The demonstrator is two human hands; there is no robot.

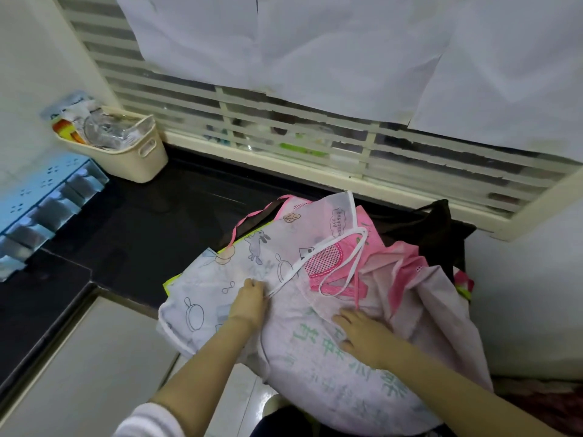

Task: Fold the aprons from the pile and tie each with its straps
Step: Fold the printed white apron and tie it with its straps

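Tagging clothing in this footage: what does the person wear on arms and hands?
A whitish sleeve sits pushed up the left arm; the right forearm shows none. The left hand and right hand are bare: no gloves, rings or watch.

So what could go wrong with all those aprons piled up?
The thin white strap loops across the pink mesh apron, so lifting the white cartoon-print apron gripped by the left hand might drag the pink one along. The white apron with green lettering under the flat right hand seems to hang past the black counter edge and might slide off.
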